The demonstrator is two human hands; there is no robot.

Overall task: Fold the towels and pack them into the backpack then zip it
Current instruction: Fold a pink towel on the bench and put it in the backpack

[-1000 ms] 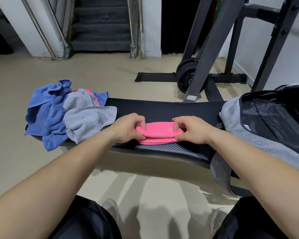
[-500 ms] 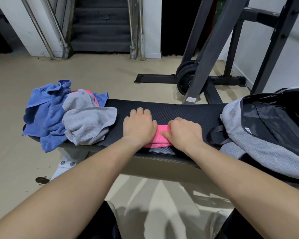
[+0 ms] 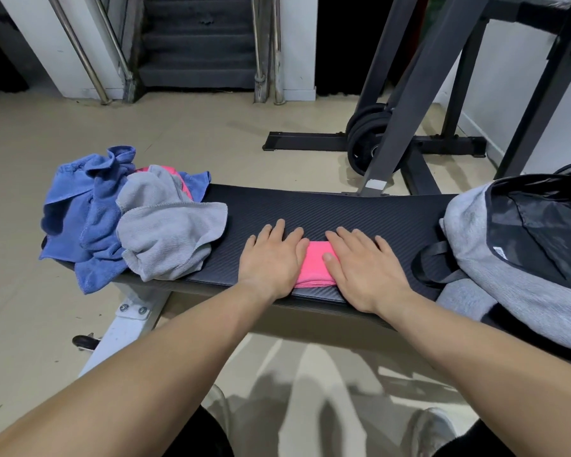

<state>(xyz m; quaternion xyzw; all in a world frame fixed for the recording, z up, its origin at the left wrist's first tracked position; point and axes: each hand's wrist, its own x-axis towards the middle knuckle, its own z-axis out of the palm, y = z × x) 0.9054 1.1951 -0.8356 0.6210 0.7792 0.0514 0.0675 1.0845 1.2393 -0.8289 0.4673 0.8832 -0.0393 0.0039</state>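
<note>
The left hand [image 3: 272,258] and the right hand [image 3: 363,268] both lay flat and open, fingers straight, pressing down on the folded pink towel [image 3: 315,265]. The left covered its nine o'clock end and the right its three o'clock end, with a strip of pink showing between them. The towel sat at the near edge of the tabletop [image 3: 343,212], about midway along it.

At nine o'clock from the hands lay a heap of unfolded cloth: a blue towel [image 3: 80,219] with a grey towel [image 3: 168,232] over it. At three o'clock the backpack [image 3: 495,258] rested on the end of the tabletop, its mouth open and its dark lining showing. No towel could be made out inside it.

The step in hand looked to be flattening the last fold. The next move would call for gripping the bundle from both ends so that it kept its folds, then carrying it toward three o'clock into the open mouth. The heap remained to be folded, and the zip would come last.
</note>
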